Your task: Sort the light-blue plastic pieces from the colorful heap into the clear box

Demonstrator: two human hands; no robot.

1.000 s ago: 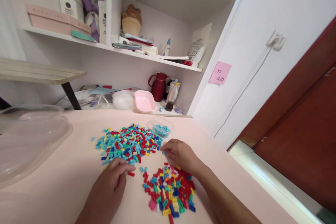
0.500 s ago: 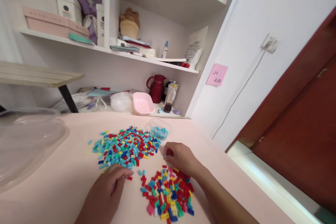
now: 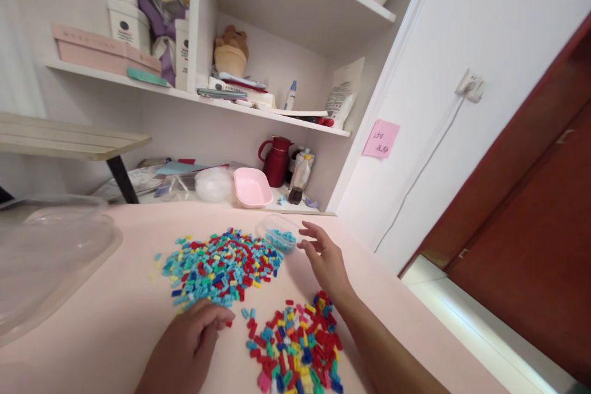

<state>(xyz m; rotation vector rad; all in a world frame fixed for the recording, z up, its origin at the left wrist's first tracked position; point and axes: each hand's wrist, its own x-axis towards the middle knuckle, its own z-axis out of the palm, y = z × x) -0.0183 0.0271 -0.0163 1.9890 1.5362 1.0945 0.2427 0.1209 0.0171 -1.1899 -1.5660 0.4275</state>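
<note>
My right hand [image 3: 324, 260] is at the right rim of a small clear plastic container [image 3: 263, 229], fingers apart and nothing visible in them. Light blue toy bricks [image 3: 282, 240] lie inside that container. A large pile of mixed small toy bricks [image 3: 221, 268] spreads over the table left of it. My left hand [image 3: 196, 332] rests at the pile's near edge, its fingers curled and pressed together. A red brick [image 3: 229, 324] shows right by its fingertips; whether it is gripped is unclear. Between my forearms lies a second brick pile [image 3: 295, 348], with much red and yellow.
A large clear plastic tub [image 3: 55, 258] stands at the left on the pink table [image 3: 133, 246]. Along the back are a pink tray [image 3: 252, 188], a red jug [image 3: 276, 162] and a bottle [image 3: 300, 180]. A shelf [image 3: 277, 116] overhangs them.
My right hand has moved away from me to the clear container, and its curled fingers have spread apart. The left hand stays in nearly the same place. The view has shifted slightly.
</note>
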